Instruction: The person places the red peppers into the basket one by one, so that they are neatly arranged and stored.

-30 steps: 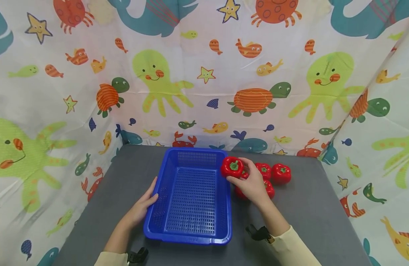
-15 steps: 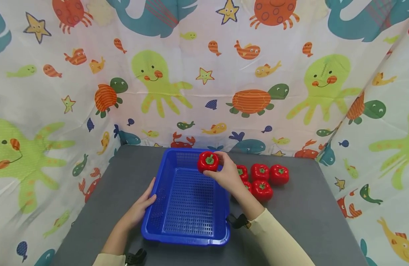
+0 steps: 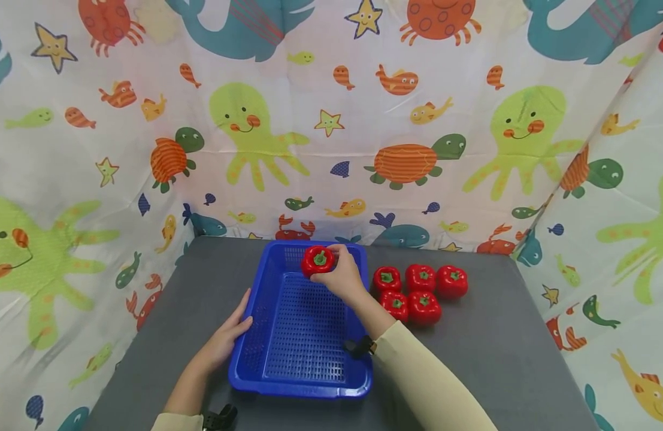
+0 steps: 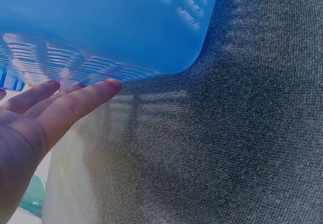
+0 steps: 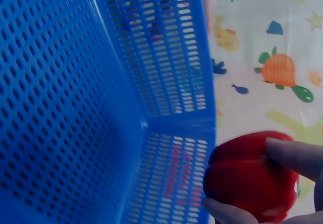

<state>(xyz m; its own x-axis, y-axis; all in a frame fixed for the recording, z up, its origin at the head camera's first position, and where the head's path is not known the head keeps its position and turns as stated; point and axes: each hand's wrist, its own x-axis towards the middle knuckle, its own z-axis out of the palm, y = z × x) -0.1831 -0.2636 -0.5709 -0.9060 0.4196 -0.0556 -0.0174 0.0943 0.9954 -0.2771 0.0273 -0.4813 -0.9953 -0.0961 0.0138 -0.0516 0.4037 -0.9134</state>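
Observation:
My right hand (image 3: 343, 276) holds a red bell pepper (image 3: 317, 261) with a green stem over the far part of a blue plastic basket (image 3: 304, 389). Thumb and fingers pinch this pepper (image 5: 252, 176) from its side in the right wrist view. On the basket's left, my left hand (image 3: 227, 339) rests against the outer wall with its fingers extended. The left wrist view shows straight fingers (image 4: 81, 103) touching the slotted wall of the basket (image 4: 101, 12). No pepper shows on the basket's perforated floor.
Several red bell peppers (image 3: 420, 278) sit grouped on the grey tabletop (image 3: 487, 359), just right of the basket. Behind the table and along both sides hangs a curtain (image 3: 331, 173) printed with sea animals.
My right hand has carried the pepper leftward from beside the grouped peppers, across the basket's right rim, to above its far part. My left hand stays at the basket's left wall.

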